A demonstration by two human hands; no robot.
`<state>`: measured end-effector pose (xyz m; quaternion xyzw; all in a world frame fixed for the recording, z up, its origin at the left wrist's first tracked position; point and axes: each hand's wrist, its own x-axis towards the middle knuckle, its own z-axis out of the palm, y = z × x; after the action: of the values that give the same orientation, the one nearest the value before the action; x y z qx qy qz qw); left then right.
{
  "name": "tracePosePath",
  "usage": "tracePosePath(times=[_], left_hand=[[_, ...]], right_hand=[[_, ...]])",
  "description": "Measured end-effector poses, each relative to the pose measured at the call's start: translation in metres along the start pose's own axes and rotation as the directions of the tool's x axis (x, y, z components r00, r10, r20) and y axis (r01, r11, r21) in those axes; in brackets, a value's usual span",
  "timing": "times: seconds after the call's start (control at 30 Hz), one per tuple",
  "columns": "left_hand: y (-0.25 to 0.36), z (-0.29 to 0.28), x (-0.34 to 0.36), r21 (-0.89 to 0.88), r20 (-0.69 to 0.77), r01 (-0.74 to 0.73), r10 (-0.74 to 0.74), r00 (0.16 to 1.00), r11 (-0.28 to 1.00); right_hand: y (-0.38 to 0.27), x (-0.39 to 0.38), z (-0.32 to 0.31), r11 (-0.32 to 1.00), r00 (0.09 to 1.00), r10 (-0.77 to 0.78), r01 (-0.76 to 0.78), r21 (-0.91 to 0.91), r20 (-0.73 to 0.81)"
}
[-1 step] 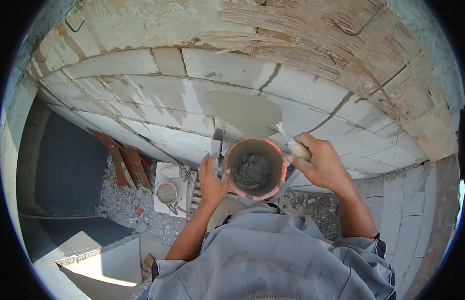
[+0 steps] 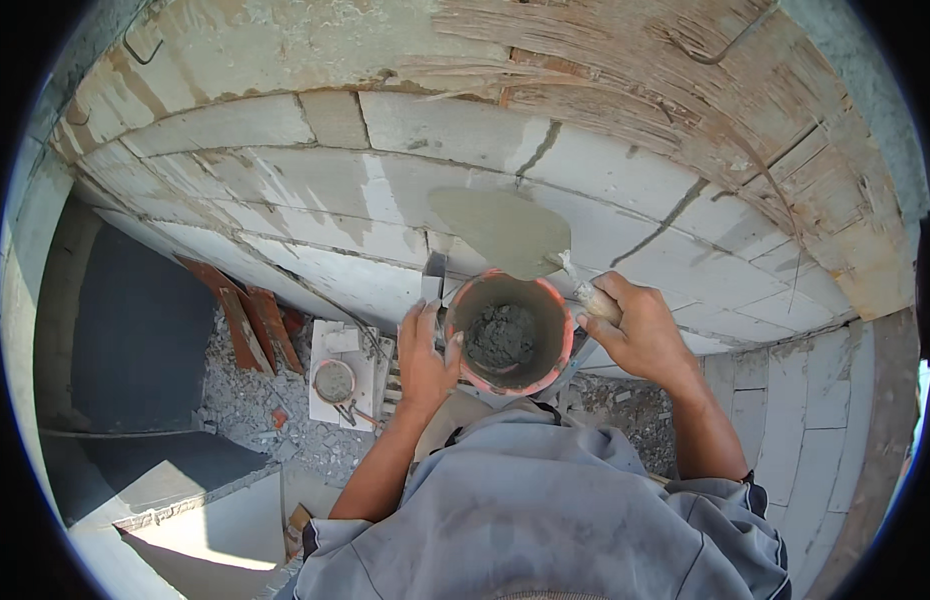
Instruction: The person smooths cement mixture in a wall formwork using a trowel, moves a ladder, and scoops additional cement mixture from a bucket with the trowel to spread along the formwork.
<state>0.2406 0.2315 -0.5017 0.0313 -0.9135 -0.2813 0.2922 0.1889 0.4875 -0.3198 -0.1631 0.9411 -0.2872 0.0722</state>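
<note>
My right hand [image 2: 640, 325] is closed around the handle of a trowel [image 2: 500, 232]. Its broad, rounded blade, grey all over like wet mortar, sits just beyond the bucket's far rim, in front of the block wall. Directly before my body is an orange-rimmed bucket [image 2: 565, 345] with a lump of grey mortar [image 2: 502, 336] in the bottom. My left hand [image 2: 425, 362] grips the bucket's left side, thumb at the rim and fingers along the outside, partly hidden. A narrow metal piece [image 2: 434, 275] shows just beyond those fingertips.
A pale block wall [image 2: 315, 185] runs across the front, with rough wooden boards [image 2: 625, 60] above. Lower left, a small mortar bucket [image 2: 334, 382] stands on a white board [image 2: 328, 412]. Reddish-brown planks [image 2: 240, 320] lie on rubble [image 2: 245, 415]. Bent metal hooks [image 2: 145, 50] stick out above.
The trowel blade has shifted slightly right and nearer to me. Both hands keep their hold, and the bucket stays almost where it was.
</note>
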Motion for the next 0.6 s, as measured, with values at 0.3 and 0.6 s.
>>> tracePosePath(times=[0.3,0.6], left_hand=[[-0.021,-0.005,0.026,-0.026,0.168,-0.027,0.031,0.985,0.999],[-0.010,0.022,0.024,-0.055,0.236,0.266,-0.247,0.940,0.962]], right_hand=[[0.071,-0.056,0.051,0.985,0.968,0.162,-0.171,-0.032,-0.193],[0.111,-0.085,0.103,0.977,0.957,0.206,-0.190,0.095,-0.206]])
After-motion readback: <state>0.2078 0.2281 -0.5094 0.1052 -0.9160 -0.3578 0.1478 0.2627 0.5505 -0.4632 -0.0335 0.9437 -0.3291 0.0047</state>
